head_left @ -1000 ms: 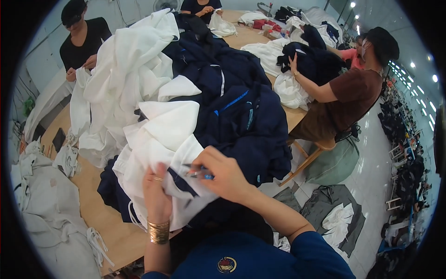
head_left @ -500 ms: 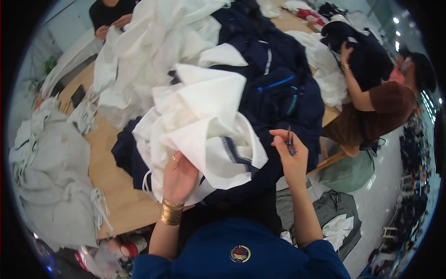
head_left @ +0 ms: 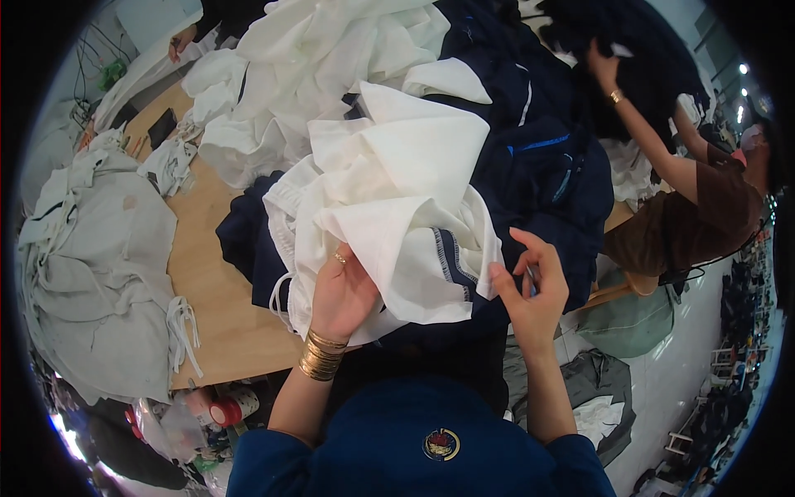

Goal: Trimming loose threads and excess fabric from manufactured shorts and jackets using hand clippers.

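Note:
A white garment (head_left: pixel 422 161) lies bunched in front of me, with a dark stripe and overlocked seam (head_left: pixel 454 263) showing on its turned-up edge. My left hand (head_left: pixel 344 291), with gold bracelets and a ring, is closed on its near edge; the fingertips are hidden under the cloth. Close to the right edge of that cloth is my right hand (head_left: pixel 537 305), thumb and forefinger spread. Its curled fingers keep small thread snips (head_left: pixel 532 283) in the palm, mostly covered. Dark navy garments (head_left: pixel 546 207) lie under and beside the white one.
More white cloth (head_left: pixel 331 41) is heaped at the far side. Grey garments (head_left: pixel 99 273) hang over the left edge of the wooden table (head_left: pixel 207 331). A co-worker (head_left: pixel 704 190) at the right handles dark cloth; another person's hand (head_left: pixel 180 43) shows far left. Below left sit jars (head_left: pixel 232 407).
My right hand has come up to the white garment's edge, thumb and forefinger spreading, the snips turning into the palm. The view has shifted a little. The far-left person's hands have moved apart.

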The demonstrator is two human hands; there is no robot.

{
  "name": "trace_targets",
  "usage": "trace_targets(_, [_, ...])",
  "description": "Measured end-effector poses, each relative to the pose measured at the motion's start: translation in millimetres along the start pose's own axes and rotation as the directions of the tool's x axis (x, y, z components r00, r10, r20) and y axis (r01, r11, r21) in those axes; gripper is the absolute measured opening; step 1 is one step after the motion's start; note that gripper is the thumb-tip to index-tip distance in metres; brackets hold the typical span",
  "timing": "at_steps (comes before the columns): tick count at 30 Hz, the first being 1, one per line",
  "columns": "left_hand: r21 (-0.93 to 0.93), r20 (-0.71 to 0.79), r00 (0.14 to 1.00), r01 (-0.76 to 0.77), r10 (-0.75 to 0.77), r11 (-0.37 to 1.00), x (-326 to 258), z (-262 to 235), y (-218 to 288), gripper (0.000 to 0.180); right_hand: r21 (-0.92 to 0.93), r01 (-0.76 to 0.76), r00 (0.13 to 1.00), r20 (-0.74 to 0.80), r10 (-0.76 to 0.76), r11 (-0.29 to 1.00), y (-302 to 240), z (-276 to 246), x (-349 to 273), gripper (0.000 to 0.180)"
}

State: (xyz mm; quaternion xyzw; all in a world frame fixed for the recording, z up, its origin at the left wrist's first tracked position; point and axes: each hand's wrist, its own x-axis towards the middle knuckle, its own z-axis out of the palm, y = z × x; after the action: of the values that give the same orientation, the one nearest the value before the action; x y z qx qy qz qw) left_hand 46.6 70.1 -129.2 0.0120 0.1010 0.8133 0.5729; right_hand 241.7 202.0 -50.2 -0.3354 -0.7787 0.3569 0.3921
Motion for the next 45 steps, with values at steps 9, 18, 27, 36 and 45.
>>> trace_targets(9, [-0.042,0.130,0.992,0.010,-0.005,0.999,7,-3,-5,0.040,-0.078,0.498,0.848,0.250,-0.467,0.863,-9,56,17,0.034])
trace_targets(18, [0.044,0.092,0.996,0.010,-0.014,0.999,5,-9,1,0.038,0.136,0.295,0.912,0.256,-0.321,0.946,-7,53,18,0.031])
trace_targets(27, [0.187,-0.064,0.998,-0.005,0.018,0.982,-7,12,6,0.040,-0.002,0.219,0.971,0.093,-0.218,0.976,-5,27,9,0.035])
trace_targets(36, [0.903,0.429,0.629,-0.288,0.648,-0.319,-31,87,6,0.065,-0.046,-0.052,0.993,0.104,0.056,0.998,13,17,-19,0.061])
trace_targets(45, [0.920,0.266,0.926,-0.160,0.268,-0.359,23,67,-30,0.066,0.513,-0.185,0.983,0.101,0.155,0.838,9,2,-10,0.035])
